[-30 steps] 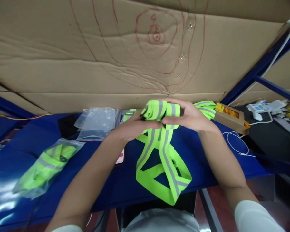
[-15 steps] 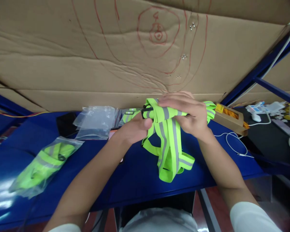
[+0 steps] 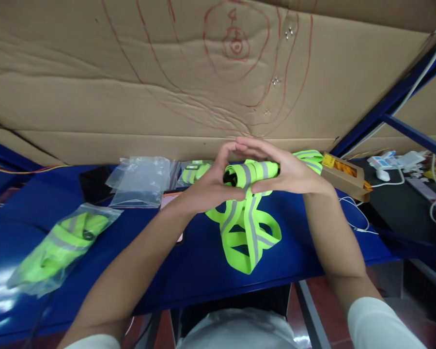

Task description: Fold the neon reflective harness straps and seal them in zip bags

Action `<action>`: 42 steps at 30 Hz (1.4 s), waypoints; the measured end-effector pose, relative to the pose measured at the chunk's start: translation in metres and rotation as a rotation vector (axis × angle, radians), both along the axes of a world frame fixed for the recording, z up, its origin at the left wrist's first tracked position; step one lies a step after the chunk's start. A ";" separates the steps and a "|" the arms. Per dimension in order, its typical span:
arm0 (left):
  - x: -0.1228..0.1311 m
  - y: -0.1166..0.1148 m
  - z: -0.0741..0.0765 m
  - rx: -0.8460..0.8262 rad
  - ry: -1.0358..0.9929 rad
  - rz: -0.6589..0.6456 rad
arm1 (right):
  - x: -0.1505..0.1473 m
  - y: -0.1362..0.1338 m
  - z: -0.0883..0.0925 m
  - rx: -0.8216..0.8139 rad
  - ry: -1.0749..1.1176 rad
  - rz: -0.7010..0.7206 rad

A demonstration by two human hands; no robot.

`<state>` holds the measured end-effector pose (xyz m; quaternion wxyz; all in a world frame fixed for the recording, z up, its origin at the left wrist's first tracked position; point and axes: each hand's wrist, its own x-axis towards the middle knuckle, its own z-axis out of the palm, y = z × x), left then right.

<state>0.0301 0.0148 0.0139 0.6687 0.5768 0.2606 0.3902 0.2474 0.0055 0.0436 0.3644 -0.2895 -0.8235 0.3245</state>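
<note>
Neon-green strap roll [image 3: 253,172], left hand [image 3: 211,186] and right hand [image 3: 291,170] half-curled, holding it, loops [image 3: 254,242] below

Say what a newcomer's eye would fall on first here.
Probably the neon-yellow, grey-striped fabric strap, bundled centrally between left hand and right hand. Next, perhaps, the red line drawing on the brown cardboard wall above, then similar strapping in a clear plastic bag, lower left on the blue table.
</note>
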 end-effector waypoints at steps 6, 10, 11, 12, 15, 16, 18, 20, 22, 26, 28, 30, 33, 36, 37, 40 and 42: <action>0.001 0.005 0.002 -0.135 -0.027 -0.023 | -0.014 -0.007 -0.003 0.009 -0.023 -0.129; -0.009 0.007 0.011 -0.038 -0.115 -0.120 | -0.007 -0.017 0.007 -0.024 0.109 -0.217; -0.012 0.006 0.011 0.011 -0.107 -0.123 | -0.006 -0.019 0.009 -0.040 0.146 -0.253; -0.013 0.006 0.011 0.064 -0.075 -0.128 | -0.005 -0.021 0.011 -0.056 0.180 -0.276; -0.009 0.003 0.006 0.187 0.088 -0.147 | -0.007 -0.024 0.012 -0.080 0.225 -0.295; -0.006 0.002 0.003 0.193 0.117 -0.135 | -0.008 -0.026 0.012 -0.065 0.220 -0.305; 0.001 0.000 -0.001 0.150 0.099 -0.098 | -0.011 -0.029 0.013 -0.005 0.191 -0.349; 0.007 -0.002 -0.003 0.057 0.028 -0.121 | -0.014 -0.033 0.013 0.065 0.154 -0.397; 0.010 -0.004 -0.004 -0.014 -0.041 -0.193 | -0.015 -0.034 0.010 0.140 0.128 -0.417; 0.009 -0.001 -0.011 -0.093 -0.128 -0.241 | -0.013 -0.028 -0.001 0.397 0.054 -0.366; 0.007 0.002 -0.016 -0.143 -0.163 -0.207 | -0.012 -0.021 -0.005 0.539 -0.026 -0.302; 0.005 0.006 -0.018 -0.188 -0.204 -0.148 | -0.012 -0.014 -0.007 0.607 -0.144 -0.247; 0.003 0.009 -0.014 -0.231 -0.187 -0.053 | -0.014 -0.005 -0.007 0.539 -0.213 -0.121; 0.001 0.009 -0.006 -0.246 -0.107 -0.021 | -0.011 0.000 -0.005 0.329 -0.055 -0.016; 0.000 0.008 -0.004 -0.246 -0.088 -0.033 | -0.008 0.001 -0.004 0.266 0.021 -0.052; -0.002 0.007 -0.003 -0.235 -0.041 -0.084 | 0.001 0.004 -0.004 0.132 0.130 -0.220; -0.002 0.007 -0.005 -0.217 -0.009 -0.105 | 0.005 0.005 -0.005 0.035 0.030 -0.202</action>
